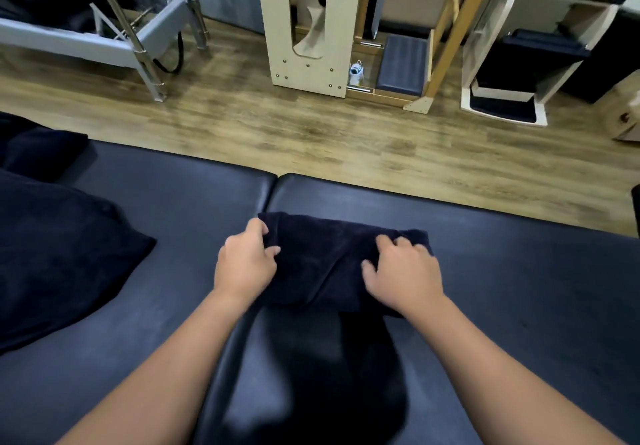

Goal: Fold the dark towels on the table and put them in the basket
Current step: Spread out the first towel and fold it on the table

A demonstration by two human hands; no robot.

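The dark towel (332, 257) lies folded into a thick bundle at the centre of the frame, on the padded table (519, 289), just below the seam where the table's two black cushions meet. Its far edge runs roughly level from left to right, and its near part droops toward the viewer into a dark shadowed area between the forearms.

The left hand (244, 264) sits at the towel's left end, fingers curled and pinching the cloth at the upper left corner of the bundle. The right hand (403, 271) rests on the towel's right part, fingers bent and bunching the fabric under the fingertips, thumb spread out to the left on the cloth. Both forearms reach in from the bottom corners of the frame.

At the left edge of the frame more dark towels (59, 254) lie in a loose heap on the same table, well apart from the held one.

Beyond the table, a wood-look floor (311, 133) fills the middle band. In the upper part stand a pale wooden cabinet with an oval cutout (273, 22), a metal-framed bench (104, 43) at upper left, and white shelving holding dark items (519, 46) at upper right.
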